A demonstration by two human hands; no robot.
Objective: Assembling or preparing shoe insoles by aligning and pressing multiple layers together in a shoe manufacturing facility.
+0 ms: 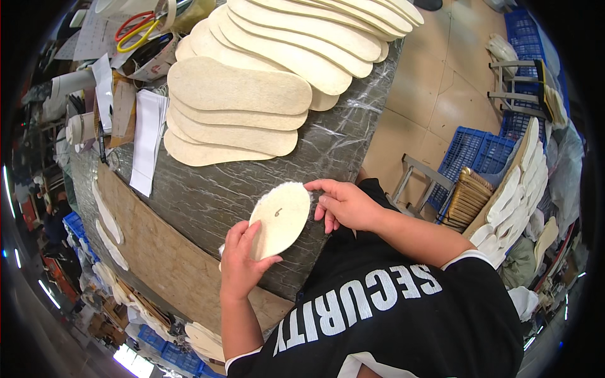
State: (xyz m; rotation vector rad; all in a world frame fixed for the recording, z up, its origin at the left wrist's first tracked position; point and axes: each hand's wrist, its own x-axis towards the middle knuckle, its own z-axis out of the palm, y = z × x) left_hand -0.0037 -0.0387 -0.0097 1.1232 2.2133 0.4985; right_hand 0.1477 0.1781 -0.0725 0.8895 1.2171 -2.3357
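Observation:
A cream-coloured insole [285, 222] with a fluffy rim is tilted up above the dark table, a small mark on its face. My left hand [241, 259] grips its near end, thumb on the near side and fingers along the left edge. At its upper right edge is my right hand [350, 205], the index fingertip at the fluffy rim and the other fingers loosely bent and apart. Beyond both hands, several similar insoles [239, 87] lie overlapped in fanned rows on the table.
The dark, crinkle-covered table [340, 135] has a brown board [164, 242] along its left side, with pale pieces [108, 214] there. White paper slips [149, 135] and scissors [140, 31] are at the far left. Blue crates [469, 154] and a metal-framed stool [416, 183] stand on the floor at right.

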